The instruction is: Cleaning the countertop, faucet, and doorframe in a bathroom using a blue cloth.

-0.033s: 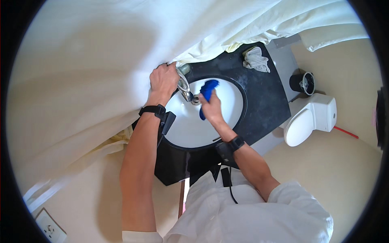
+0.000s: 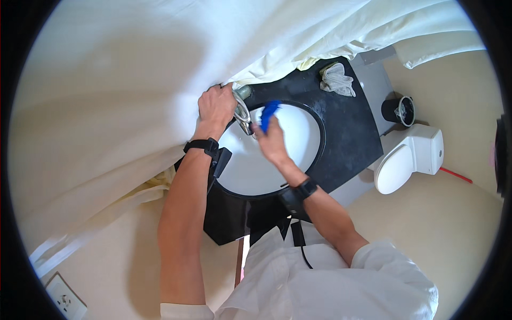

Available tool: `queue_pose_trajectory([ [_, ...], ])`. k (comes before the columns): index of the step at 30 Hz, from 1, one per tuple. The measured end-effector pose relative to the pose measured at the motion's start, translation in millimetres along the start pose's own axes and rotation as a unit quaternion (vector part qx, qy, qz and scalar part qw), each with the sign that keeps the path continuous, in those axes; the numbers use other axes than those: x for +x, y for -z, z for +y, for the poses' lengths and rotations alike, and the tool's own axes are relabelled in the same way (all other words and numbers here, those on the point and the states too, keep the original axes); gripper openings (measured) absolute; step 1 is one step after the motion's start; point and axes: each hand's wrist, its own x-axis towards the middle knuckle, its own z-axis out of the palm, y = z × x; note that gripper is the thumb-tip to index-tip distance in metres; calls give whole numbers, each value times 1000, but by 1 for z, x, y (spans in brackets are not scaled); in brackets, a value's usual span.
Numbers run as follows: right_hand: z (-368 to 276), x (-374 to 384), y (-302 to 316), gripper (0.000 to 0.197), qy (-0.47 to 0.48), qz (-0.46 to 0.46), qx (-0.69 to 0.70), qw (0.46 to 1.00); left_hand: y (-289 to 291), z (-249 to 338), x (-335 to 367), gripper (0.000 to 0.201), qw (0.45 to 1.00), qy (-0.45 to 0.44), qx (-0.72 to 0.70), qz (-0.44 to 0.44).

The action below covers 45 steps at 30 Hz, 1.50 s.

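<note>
My left hand [image 2: 216, 109] is closed beside the curved metal faucet [image 2: 244, 120], at the curtain's lower edge. Its fingertips are tucked out of sight, so what they grip is hidden. My right hand [image 2: 273, 141] is wrapped round a blue cloth-like piece [image 2: 270, 114] with ragged edges; blur hides whether it is cloth or brush. The piece is over the far part of the white oval sink basin [image 2: 250, 176], just right of the faucet. Partly hidden behind the right fingers is the drain area. Both wrists wear black bands with small boxes.
The sink is set in a black countertop [image 2: 346, 136]. A crumpled pale cloth [image 2: 337, 80] lies at its far right. A white curtain [image 2: 128, 106] hangs along the left and far side. To the right are a white toilet [image 2: 394, 173] and a black bin [image 2: 391, 110].
My right hand has shifted slightly left toward the faucet, and the blue piece has moved and tilted with it. My left hand stays almost still.
</note>
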Motion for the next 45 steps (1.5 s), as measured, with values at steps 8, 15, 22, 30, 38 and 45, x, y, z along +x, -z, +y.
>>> queue_pose_trajectory([
  [8, -31, -21, -42, 59, 301, -41, -348, 887, 8, -2, -8, 32, 999, -15, -50, 3],
  [15, -10, 1, -6, 47, 364, -92, -210, 903, -15, 8, -94, 26, 942, -17, -242, 231],
  [22, -4, -18, 2, 52, 359, -41, -127, 924, -42, 45, -105, 33, 934, 161, -252, 196],
  [30, 47, -28, 33, 56, 178, -101, -156, 966, -45, 101, -67, 68, 929, 331, -159, 39],
  [38, 47, -21, 46, 47, 199, -103, -167, 960, -60, 73, -47, 60, 905, 388, -160, 67],
  [45, 51, -20, 63, 46, 216, -136, -190, 948, -80, 41, -38, 56, 763, 367, -532, -14],
])
